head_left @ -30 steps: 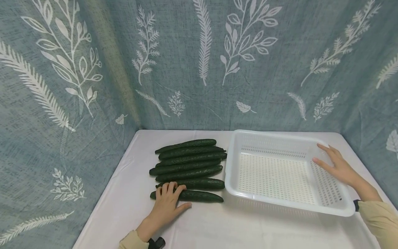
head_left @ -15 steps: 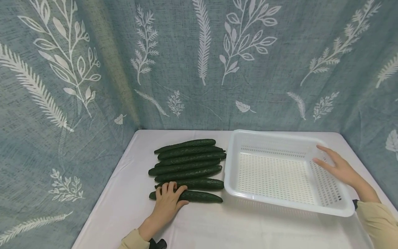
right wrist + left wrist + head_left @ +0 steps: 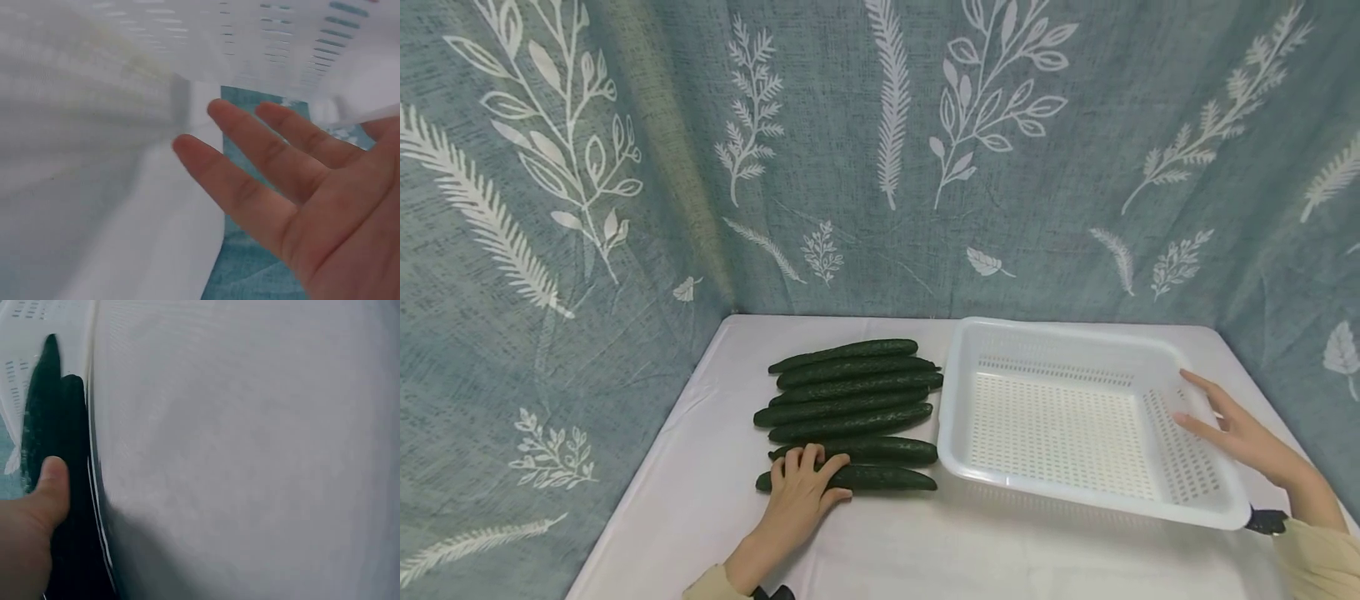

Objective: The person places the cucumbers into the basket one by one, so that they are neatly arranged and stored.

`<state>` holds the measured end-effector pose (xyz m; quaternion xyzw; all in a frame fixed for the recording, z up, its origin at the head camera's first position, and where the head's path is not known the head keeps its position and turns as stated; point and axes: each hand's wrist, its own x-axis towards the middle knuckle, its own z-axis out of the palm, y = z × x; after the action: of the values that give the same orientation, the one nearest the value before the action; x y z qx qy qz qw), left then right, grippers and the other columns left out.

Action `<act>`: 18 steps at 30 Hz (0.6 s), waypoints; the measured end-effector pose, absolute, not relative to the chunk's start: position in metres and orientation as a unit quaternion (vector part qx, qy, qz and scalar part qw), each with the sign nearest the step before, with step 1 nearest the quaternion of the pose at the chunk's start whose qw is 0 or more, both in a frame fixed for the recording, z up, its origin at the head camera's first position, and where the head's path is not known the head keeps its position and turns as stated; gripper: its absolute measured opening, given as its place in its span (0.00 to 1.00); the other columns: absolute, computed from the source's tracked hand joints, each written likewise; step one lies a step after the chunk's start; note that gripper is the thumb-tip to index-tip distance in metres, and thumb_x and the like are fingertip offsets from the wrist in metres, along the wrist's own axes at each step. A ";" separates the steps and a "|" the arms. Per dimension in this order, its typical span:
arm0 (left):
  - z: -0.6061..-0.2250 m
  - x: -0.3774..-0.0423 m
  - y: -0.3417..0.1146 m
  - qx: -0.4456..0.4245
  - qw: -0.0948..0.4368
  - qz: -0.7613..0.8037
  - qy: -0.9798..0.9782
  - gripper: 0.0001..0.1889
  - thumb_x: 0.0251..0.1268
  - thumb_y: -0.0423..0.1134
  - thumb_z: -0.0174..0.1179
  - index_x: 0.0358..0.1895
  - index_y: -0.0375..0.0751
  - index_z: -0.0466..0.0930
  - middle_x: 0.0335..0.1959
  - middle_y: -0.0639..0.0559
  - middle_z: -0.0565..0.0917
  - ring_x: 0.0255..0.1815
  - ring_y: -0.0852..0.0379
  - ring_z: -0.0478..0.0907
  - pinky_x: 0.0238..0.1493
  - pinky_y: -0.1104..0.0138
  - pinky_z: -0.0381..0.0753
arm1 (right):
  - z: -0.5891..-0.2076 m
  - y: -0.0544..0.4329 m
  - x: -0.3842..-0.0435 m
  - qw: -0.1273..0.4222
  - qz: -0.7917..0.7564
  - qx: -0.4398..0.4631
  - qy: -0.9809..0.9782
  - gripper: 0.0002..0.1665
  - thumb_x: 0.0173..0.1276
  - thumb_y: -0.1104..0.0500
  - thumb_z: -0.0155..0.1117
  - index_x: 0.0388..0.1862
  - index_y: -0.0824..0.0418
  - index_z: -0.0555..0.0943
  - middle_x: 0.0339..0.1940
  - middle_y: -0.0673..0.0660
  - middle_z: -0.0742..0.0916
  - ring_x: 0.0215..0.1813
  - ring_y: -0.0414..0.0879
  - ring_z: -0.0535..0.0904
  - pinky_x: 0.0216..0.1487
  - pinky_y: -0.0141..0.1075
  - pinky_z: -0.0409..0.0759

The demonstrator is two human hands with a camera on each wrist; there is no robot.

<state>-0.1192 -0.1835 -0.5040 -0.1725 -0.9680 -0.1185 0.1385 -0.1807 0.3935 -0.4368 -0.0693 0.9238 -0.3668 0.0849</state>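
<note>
Left hand [image 3: 797, 500] hides a stretch of the front cucumber [image 3: 887, 478] and a bit of the second cucumber [image 3: 883, 450] — fingertip contact unreadable. Left wrist view crops that hand to mostly thumb; cucumber ends run dark off the bottom. Right hand [image 3: 1243, 437] is cropped in its wrist view — can't tell if it touches the basket [image 3: 1060, 489]. Left sleeve [image 3: 715, 585] cut at bottom, right sleeve [image 3: 1311, 557] at right.

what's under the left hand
Part of the nearest cucumber; both its ends show, on either side of the left hand. The stretch beneath the hand is covered and can't be seen.
</note>
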 end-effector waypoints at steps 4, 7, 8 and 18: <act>-0.501 -0.118 -0.182 -0.169 0.146 -0.128 -0.966 0.23 0.51 0.54 0.62 0.53 0.58 0.74 0.40 0.51 0.64 0.43 0.48 0.60 0.47 0.45 0.61 | -0.439 0.392 -0.171 0.101 -0.391 -0.058 0.913 0.49 0.72 0.50 0.50 0.74 0.59 0.29 0.69 0.79 0.40 0.63 0.85 0.41 0.47 0.77 0.49; -0.496 -0.116 -0.182 -0.165 0.143 -0.136 -0.966 0.23 0.51 0.53 0.63 0.53 0.58 0.74 0.40 0.52 0.64 0.43 0.48 0.60 0.47 0.45 0.61 | -0.438 0.390 -0.164 0.115 -0.397 -0.056 0.909 0.50 0.72 0.50 0.50 0.73 0.59 0.27 0.70 0.78 0.38 0.63 0.84 0.41 0.46 0.77 0.51; -0.495 -0.115 -0.182 -0.164 0.141 -0.138 -0.966 0.23 0.51 0.53 0.63 0.53 0.58 0.75 0.40 0.52 0.64 0.43 0.48 0.60 0.47 0.45 0.62 | -0.437 0.390 -0.162 0.119 -0.396 -0.059 0.908 0.50 0.73 0.51 0.50 0.73 0.59 0.26 0.70 0.78 0.38 0.62 0.84 0.42 0.46 0.76 0.53; -0.473 -0.114 -0.188 -0.162 0.130 -0.132 -0.969 0.22 0.54 0.52 0.61 0.54 0.56 0.74 0.39 0.53 0.62 0.39 0.53 0.57 0.38 0.58 0.61 | -0.445 0.380 -0.148 0.107 -0.411 -0.069 0.903 0.50 0.72 0.54 0.52 0.74 0.52 0.27 0.67 0.82 0.46 0.53 0.79 0.67 0.32 0.49 0.79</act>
<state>-0.1139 -0.1884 -0.4731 -0.1620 -0.9693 -0.1317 0.1300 -0.1481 0.3804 -0.4452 -0.0691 0.9026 -0.4114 0.1067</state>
